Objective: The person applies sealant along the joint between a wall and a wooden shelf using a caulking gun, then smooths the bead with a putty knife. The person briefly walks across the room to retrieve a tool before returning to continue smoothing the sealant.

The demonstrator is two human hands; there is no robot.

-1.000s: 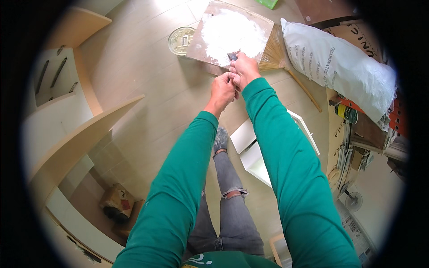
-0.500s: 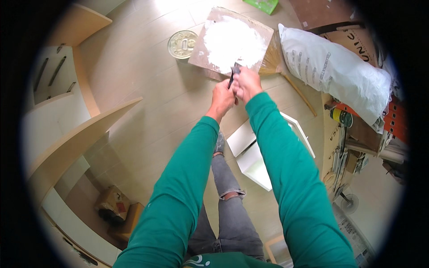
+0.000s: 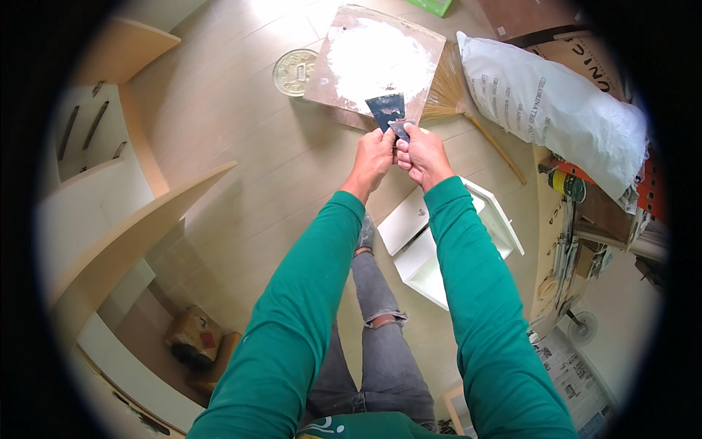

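Largest item: a flat, four-sided brown board [image 3: 322, 89], apparently rigid, its exposed margin smeared. On it lies a broad, ragged-edged patch of white paste [image 3: 376, 58], judged soft and slippery. The left hand [image 3: 374, 155] is closed around the lower end of a wide scraper [image 3: 386, 106]; the right hand [image 3: 425, 155] pinches a small scraper [image 3: 401, 130]. The wide scraper overlaps the board's near edge in view; clearance cannot be told. Its dark, flaring blade bears pale residue and should handle as light, thin and slightly springy, best held by the narrow end. The small scraper, greyish and flat, crosses its base; contact cannot be confirmed.
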